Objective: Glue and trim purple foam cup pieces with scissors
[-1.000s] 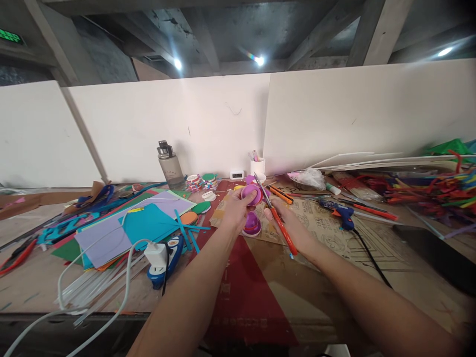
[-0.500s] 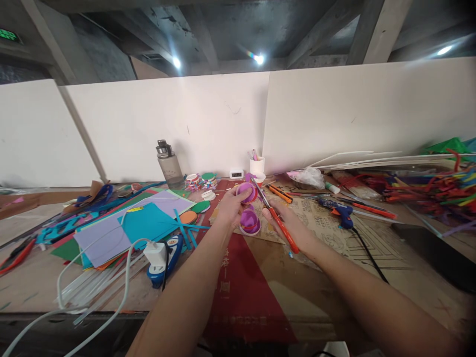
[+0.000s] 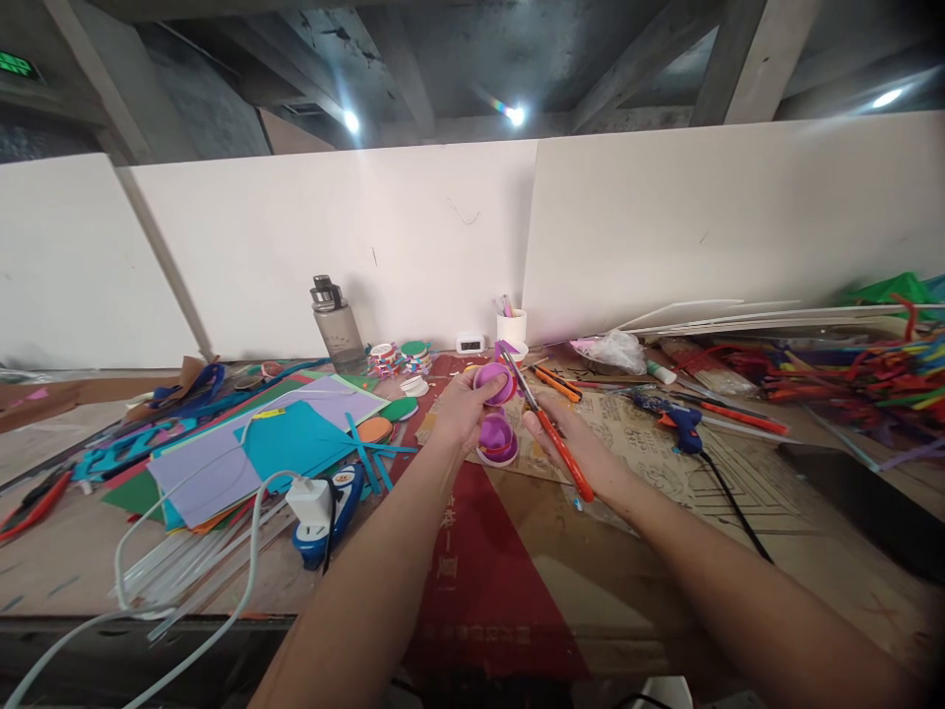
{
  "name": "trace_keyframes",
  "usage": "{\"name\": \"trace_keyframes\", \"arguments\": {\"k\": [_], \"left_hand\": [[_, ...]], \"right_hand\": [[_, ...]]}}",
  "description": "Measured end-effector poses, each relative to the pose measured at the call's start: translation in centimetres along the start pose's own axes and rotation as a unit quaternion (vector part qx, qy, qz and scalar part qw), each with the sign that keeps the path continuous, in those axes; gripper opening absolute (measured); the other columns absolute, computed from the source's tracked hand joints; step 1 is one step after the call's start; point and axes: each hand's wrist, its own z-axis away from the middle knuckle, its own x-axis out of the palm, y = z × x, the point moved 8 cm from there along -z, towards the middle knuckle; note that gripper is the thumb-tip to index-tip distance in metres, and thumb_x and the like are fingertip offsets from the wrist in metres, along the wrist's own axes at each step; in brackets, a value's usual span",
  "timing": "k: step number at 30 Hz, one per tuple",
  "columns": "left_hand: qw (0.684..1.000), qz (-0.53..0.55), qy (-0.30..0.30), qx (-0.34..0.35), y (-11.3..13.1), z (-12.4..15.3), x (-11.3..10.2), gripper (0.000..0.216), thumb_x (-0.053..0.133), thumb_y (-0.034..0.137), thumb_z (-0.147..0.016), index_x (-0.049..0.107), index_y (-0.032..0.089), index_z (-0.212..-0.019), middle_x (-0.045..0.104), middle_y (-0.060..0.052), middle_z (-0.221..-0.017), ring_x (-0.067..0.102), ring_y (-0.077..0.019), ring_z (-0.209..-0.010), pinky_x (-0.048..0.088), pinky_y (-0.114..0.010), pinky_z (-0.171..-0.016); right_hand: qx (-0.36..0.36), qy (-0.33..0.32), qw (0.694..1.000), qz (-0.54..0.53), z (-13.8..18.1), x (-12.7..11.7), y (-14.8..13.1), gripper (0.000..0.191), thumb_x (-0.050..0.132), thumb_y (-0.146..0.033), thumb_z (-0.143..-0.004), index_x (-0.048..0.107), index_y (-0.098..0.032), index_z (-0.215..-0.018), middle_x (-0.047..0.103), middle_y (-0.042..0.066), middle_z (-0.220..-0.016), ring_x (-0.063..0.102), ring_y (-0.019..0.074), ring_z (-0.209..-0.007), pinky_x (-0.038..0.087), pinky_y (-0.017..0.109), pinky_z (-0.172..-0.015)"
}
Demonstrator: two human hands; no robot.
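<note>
My left hand (image 3: pixel 462 409) pinches a round purple piece (image 3: pixel 493 382) that looks like a shallow paper cup with a reddish rim. My right hand (image 3: pixel 572 438) is wrapped around red-handled scissors (image 3: pixel 557 445), whose metal blades point up and to the left beside the purple piece. Near the blade tips shows a small strip of purple paper (image 3: pixel 506 349). Just below my left hand, a second purple round piece with a pale rim (image 3: pixel 498 441) rests on the cardboard. Whether the blades touch the held piece is too small to tell.
Coloured paper sheets (image 3: pixel 199 483), a power strip (image 3: pixel 344 502) and a white cable lie left. A water bottle (image 3: pixel 338 330) stands behind, near stacked discs (image 3: pixel 414 356) and a small clock (image 3: pixel 471 344). To the right are a blue glue gun (image 3: pixel 680 426), a black flat object (image 3: pixel 863 502) and pipe cleaners (image 3: pixel 849 369).
The held purple piece has turned a little, and my left thumb now lies across its face. The purple strip by the blade tips has shifted slightly right. The scissors have barely moved.
</note>
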Motion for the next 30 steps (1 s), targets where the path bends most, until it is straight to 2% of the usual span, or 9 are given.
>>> {"name": "trace_keyframes", "arguments": {"k": [7,14,22,27,30], "left_hand": [[1.000,-0.020,-0.021,-0.011,0.59,-0.14,-0.19,0.037,0.094,0.029,-0.049,0.067,0.014,-0.069,0.067,-0.002,-0.065,0.059,-0.0134,-0.058,0.046,-0.027,-0.058],[0.999,-0.037,-0.023,-0.019,0.93,-0.32,-0.61,0.041,0.095,0.029,-0.045,0.064,0.014,-0.067,0.066,-0.001,-0.062,0.057,-0.0112,-0.054,0.046,-0.023,-0.053],[1.000,0.004,-0.006,-0.006,0.73,-0.48,-0.76,0.039,0.094,0.026,-0.049,0.065,0.014,-0.073,0.065,0.001,-0.062,0.058,-0.0114,-0.055,0.047,-0.024,-0.053],[0.999,-0.006,-0.029,-0.017,0.15,-0.55,-0.48,0.038,0.093,0.025,-0.052,0.067,0.012,-0.076,0.070,-0.004,-0.070,0.062,-0.0129,-0.060,0.049,-0.025,-0.058],[0.999,-0.004,-0.037,-0.019,0.16,-0.67,-0.55,0.037,0.093,0.023,-0.051,0.067,0.012,-0.075,0.070,-0.003,-0.070,0.062,-0.0134,-0.060,0.050,-0.026,-0.060]], "right_hand": [[-0.010,-0.012,1.000,0.008,0.00,0.02,0.00,0.023,0.048,-0.044,-0.095,0.049,-0.022,-0.087,0.056,-0.001,-0.076,0.050,0.0157,-0.066,0.042,0.029,-0.063],[-0.009,-0.019,1.000,0.024,-0.05,0.04,-0.34,0.025,0.047,-0.045,-0.095,0.049,-0.022,-0.085,0.053,-0.002,-0.072,0.047,0.0154,-0.065,0.041,0.028,-0.062],[0.003,-0.017,1.000,0.000,0.05,0.28,-0.24,0.027,0.046,-0.047,-0.095,0.045,-0.023,-0.084,0.047,-0.005,-0.067,0.042,0.0133,-0.059,0.038,0.026,-0.057],[0.001,-0.008,1.000,-0.009,0.08,0.13,-0.15,0.023,0.048,-0.044,-0.094,0.048,-0.022,-0.086,0.052,-0.003,-0.076,0.047,0.0138,-0.066,0.042,0.028,-0.064],[0.023,-0.021,0.999,-0.029,0.15,0.28,0.05,0.023,0.050,-0.044,-0.094,0.048,-0.023,-0.086,0.052,-0.004,-0.075,0.045,0.0123,-0.062,0.041,0.027,-0.061]]}}
